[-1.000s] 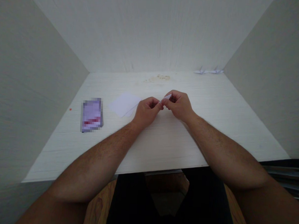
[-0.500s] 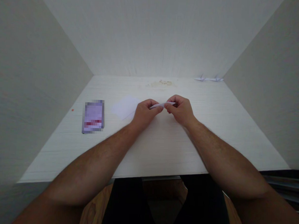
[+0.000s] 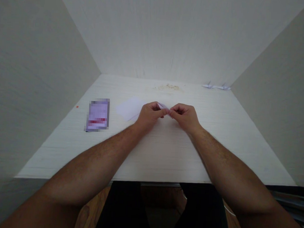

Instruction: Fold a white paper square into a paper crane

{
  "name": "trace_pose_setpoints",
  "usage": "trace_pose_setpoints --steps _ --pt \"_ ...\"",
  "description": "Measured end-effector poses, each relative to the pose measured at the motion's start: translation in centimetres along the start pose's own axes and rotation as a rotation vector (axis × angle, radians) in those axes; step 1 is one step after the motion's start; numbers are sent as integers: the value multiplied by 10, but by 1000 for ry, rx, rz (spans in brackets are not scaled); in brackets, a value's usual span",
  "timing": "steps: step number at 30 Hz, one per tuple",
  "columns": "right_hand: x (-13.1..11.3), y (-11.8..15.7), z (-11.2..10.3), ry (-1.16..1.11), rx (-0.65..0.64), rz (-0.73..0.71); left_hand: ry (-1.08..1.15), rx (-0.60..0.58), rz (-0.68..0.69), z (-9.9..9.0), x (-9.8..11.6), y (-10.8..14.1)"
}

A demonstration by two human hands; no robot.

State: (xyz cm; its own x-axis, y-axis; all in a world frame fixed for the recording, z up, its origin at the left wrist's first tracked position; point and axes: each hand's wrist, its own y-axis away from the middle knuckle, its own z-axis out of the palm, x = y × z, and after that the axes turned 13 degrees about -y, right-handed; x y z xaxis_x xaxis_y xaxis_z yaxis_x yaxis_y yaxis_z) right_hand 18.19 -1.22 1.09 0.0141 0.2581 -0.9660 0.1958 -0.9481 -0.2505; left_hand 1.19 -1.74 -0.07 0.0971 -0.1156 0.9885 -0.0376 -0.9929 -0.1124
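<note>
A small folded piece of white paper (image 3: 163, 106) is pinched between my two hands, just above the middle of the table. My left hand (image 3: 151, 114) is closed on its left part, thumb in front. From the other side my right hand (image 3: 185, 116) grips the paper's lower right end between thumb and fingertips. The fingers hide much of its shape. Beside my left hand, flat white paper sheets (image 3: 129, 107) lie on the table, partly covered by that hand.
Two folded paper cranes (image 3: 216, 86) stand at the back right against the wall. A blurred-out purple rectangular object (image 3: 98, 115) lies on the left of the white table (image 3: 162, 154). An orange speck (image 3: 77, 106) is near the left edge. Walls enclose the back and both sides.
The folded paper has turned from nearly level to slanting down toward the right. Both hands stay close together on it. The whole view has tilted slightly.
</note>
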Motion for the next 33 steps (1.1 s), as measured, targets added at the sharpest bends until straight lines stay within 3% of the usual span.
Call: trace_pose_setpoints --steps 13,19,24,33 --pt "1 1 2 97 -3 26 -25 42 24 1 4 2" --pt "0 1 4 -15 44 21 -108 61 18 1 12 4" --pt "-3 0 5 -89 78 35 -32 47 8 2 12 4" --pt "-6 0 2 -100 43 41 -67 -9 62 1 8 4"
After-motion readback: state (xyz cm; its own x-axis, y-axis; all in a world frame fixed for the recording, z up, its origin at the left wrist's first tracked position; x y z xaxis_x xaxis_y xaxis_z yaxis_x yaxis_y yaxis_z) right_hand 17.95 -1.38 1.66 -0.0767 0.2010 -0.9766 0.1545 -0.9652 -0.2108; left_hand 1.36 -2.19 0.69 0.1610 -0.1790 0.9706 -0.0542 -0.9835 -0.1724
